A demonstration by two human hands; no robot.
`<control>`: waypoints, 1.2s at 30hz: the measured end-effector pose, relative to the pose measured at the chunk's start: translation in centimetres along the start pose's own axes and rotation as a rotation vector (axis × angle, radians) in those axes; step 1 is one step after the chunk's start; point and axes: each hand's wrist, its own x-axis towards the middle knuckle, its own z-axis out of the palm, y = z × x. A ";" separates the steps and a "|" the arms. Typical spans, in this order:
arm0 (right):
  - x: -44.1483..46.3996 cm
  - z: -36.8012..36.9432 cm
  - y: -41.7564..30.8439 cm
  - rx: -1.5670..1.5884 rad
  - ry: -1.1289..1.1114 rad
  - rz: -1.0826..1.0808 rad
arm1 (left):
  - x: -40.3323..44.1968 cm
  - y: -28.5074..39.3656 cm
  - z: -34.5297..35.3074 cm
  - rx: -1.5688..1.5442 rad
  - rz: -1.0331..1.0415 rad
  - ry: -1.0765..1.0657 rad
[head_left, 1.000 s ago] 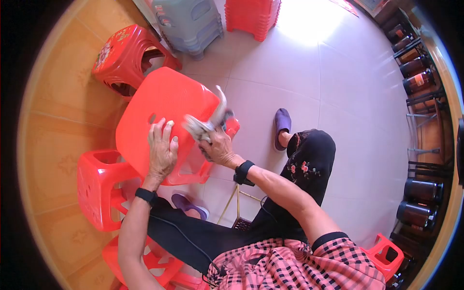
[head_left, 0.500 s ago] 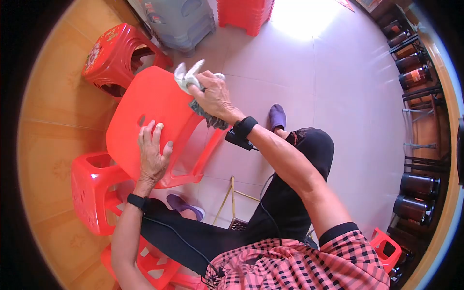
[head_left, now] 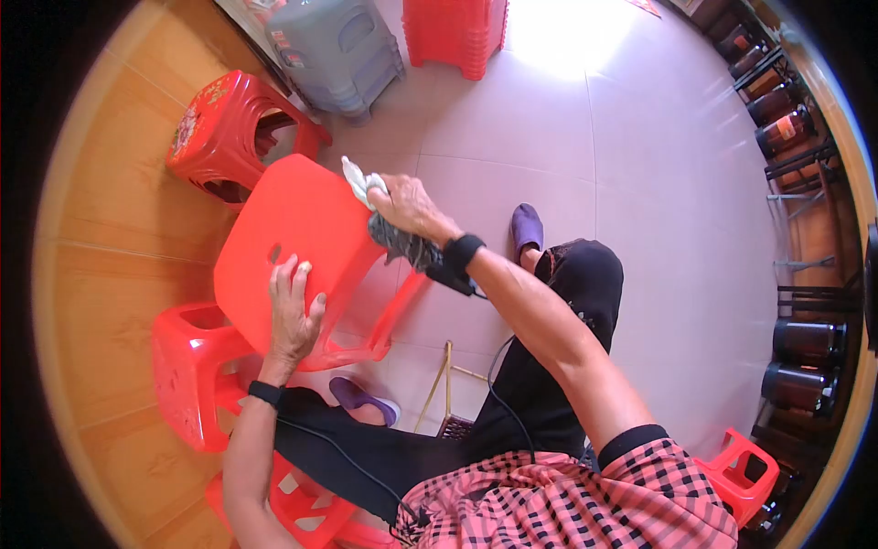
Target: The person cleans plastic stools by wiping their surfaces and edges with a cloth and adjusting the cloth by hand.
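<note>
A red plastic stool [head_left: 306, 206] stands in front of me, its seat facing up with a small oval hole in it. My left hand [head_left: 294, 320] rests on the near part of that seat, fingers stretched and slightly apart, holding nothing. At the seat's right edge, my right hand [head_left: 407, 203] is closed round a crumpled cloth [head_left: 355, 178]. The cloth's white end sticks out past the fingers, and a dark grey, wrinkled part [head_left: 398, 242] hangs below the hand beside the stool's edge. Much of the cloth is hidden inside the grip.
Another red stool with a flower print [head_left: 215, 133] stands by the wooden wall at the far left. A further red stool [head_left: 197, 366] sits nearer. Grey stacked stools [head_left: 334, 50] and a red stack [head_left: 455, 37] stand ahead. Dark jars [head_left: 805, 366] line the right side.
The whole view has shifted, so most things sit lower in it. The white end of the cloth has changed shape in my right hand. My left hand stays on the seat.
</note>
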 end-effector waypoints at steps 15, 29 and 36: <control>-12.5 5.4 -2.6 0.161 0.225 -0.007 | -2.1 1.8 0.5 0.042 -0.158 0.150; 7.0 6.8 1.2 0.133 -0.065 -0.087 | -1.2 1.8 0.8 0.127 -0.230 0.051; 13.7 10.1 2.5 0.021 -0.032 0.058 | -1.0 2.0 0.4 0.121 -0.287 0.002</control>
